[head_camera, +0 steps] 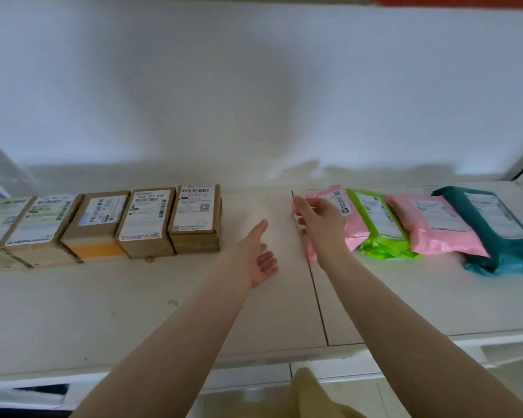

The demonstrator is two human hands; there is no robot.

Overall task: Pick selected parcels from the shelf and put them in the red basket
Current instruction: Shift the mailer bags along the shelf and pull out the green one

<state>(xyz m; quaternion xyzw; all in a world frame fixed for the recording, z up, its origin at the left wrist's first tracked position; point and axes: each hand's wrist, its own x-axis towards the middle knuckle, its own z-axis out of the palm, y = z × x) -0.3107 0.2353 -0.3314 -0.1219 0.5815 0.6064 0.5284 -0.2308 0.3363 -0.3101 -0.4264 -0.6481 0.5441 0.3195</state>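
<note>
Head view, seemingly close, down onto shelf

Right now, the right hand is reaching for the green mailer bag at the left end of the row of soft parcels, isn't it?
Not quite: in the head view, the right hand is on the pink mailer bag at the left end of that row. The green mailer bag lies next to it, untouched.

Cardboard box, fourth from left: label reads "866 303 666" above barcodes. Remaining parcel labels: print too blurred to read.
</note>
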